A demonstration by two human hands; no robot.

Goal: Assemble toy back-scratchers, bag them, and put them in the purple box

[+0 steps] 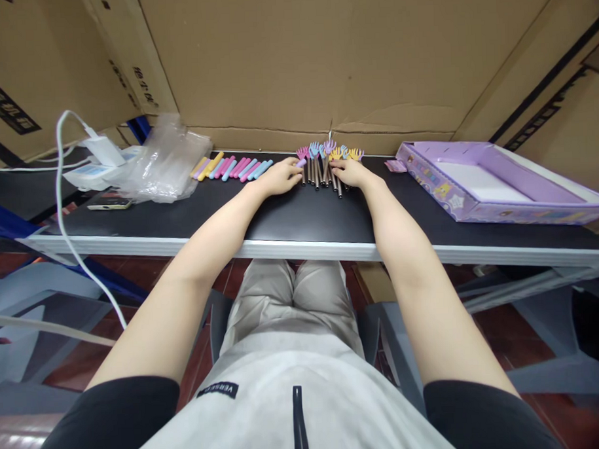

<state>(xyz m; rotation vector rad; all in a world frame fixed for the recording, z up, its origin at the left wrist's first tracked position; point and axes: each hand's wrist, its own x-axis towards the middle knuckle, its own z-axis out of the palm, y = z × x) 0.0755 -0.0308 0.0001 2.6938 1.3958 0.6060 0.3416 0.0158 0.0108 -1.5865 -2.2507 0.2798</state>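
My left hand (281, 177) is closed around a small purple plastic handle (301, 163), at the left side of a bunch of back scratchers (316, 173). These have small hand-shaped heads in pink, blue, purple and yellow, and metal rods that point toward me. On the bunch's right side, my right hand (351, 173) has its fingers bent onto a back scratcher with a metal rod; the fingertips partly cover it. Left of my left hand lies a row of coloured handles (233, 168) in yellow, purple, pink and blue.
A purple cardboard box tray (476, 213) stands at the right, with a small pink packet (396, 165) beside it. Clear plastic bags (164, 167), a phone-like object (110, 203) and a white charger with cable (105, 151) lie left. Cardboard (294, 61) walls the back of the black table (309, 217).
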